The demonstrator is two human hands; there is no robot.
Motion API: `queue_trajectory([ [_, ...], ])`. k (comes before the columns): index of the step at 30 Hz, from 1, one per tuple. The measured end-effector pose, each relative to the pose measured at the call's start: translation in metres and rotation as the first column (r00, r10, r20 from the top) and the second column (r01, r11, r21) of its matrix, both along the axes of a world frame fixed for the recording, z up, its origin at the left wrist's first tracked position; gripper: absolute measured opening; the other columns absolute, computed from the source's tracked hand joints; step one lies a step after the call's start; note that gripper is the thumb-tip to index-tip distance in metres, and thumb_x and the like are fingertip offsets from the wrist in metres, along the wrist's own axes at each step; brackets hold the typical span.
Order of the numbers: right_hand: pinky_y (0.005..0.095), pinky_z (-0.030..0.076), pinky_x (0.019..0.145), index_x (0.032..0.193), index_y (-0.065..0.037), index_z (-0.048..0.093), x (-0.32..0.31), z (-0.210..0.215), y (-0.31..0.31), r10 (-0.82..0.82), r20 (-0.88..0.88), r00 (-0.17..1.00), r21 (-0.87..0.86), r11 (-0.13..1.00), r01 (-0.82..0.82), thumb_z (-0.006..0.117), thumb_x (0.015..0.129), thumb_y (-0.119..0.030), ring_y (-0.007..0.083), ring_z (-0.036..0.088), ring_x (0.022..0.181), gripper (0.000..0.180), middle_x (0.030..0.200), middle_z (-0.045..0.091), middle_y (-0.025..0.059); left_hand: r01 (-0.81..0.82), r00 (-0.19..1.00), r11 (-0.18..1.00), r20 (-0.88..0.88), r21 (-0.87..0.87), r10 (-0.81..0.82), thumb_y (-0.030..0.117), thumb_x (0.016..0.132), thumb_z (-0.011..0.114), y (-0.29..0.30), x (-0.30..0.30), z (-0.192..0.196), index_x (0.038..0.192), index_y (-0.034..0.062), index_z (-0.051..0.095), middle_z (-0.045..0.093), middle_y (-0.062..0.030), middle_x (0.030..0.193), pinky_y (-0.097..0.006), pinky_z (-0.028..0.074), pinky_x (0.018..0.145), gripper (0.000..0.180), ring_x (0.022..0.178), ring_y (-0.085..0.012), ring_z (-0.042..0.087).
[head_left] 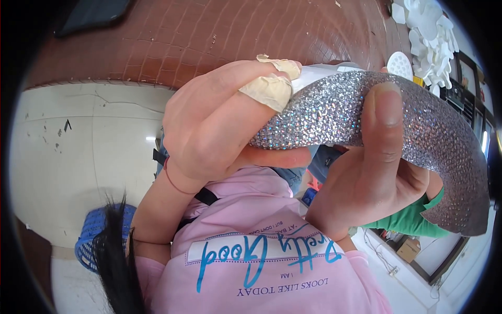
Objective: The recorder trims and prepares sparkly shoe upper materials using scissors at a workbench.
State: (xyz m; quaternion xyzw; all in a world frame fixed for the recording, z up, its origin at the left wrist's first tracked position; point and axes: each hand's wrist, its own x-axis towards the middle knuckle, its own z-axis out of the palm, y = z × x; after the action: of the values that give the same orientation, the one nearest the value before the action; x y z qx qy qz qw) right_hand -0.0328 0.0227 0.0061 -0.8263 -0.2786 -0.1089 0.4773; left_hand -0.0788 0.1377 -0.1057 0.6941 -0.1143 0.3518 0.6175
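Observation:
A curved strip of silver glitter material [324, 115] is stretched between my two hands, bending down at its right end. My left hand [204, 120] is closed on the strip's left end, with beige tape wrapped round two of its fingertips. My right hand [374, 172] pinches the strip near its middle, the thumb pressed flat on the glittery face and the other fingers mostly hidden behind or beneath it. A white piece [314, 73] shows behind the strip's upper edge, next to the taped fingers; whether it is joined to the strip I cannot tell.
Beyond my hands lies a brown tabletop with a crocodile pattern [209, 31], a dark flat object [94, 15] on it. White cut-out shapes [426, 31] are heaped at far right, by a white perforated oval [400, 66]. A blue basket [86, 235] stands on the floor; a green sleeve [408, 222] shows at right.

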Motion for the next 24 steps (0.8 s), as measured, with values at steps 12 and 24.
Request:
queue_trajectory([
  [12,0.017,0.048,0.065,0.093,0.002,0.066,0.008,0.009,0.0,0.019,-0.007,1.0,-0.057,0.998,-0.019,0.065,0.076,0.0,0.0114,0.064,0.07,0.017,0.085,0.067,0.0084,0.12,0.985,0.992,-0.119,-0.038,-0.124,0.036,0.07,0.073,0.005,0.003,0.018,0.111,-0.007,0.05,0.059,-0.0258,0.108,-0.036,0.052,0.079,0.064,0.093,-0.0331,0.062],
  [24,0.0213,0.049,0.074,0.103,0.004,0.061,0.003,0.007,-0.008,-0.345,-0.223,0.912,0.164,0.908,0.384,0.061,0.08,-0.004,0.0144,0.064,0.078,0.024,0.09,0.066,0.01,0.102,0.992,0.991,-0.077,0.087,-0.096,0.035,0.067,0.075,0.008,0.004,0.012,0.111,-0.009,0.05,0.06,-0.0252,0.105,-0.034,0.051,0.081,0.067,0.094,-0.0337,0.062],
])
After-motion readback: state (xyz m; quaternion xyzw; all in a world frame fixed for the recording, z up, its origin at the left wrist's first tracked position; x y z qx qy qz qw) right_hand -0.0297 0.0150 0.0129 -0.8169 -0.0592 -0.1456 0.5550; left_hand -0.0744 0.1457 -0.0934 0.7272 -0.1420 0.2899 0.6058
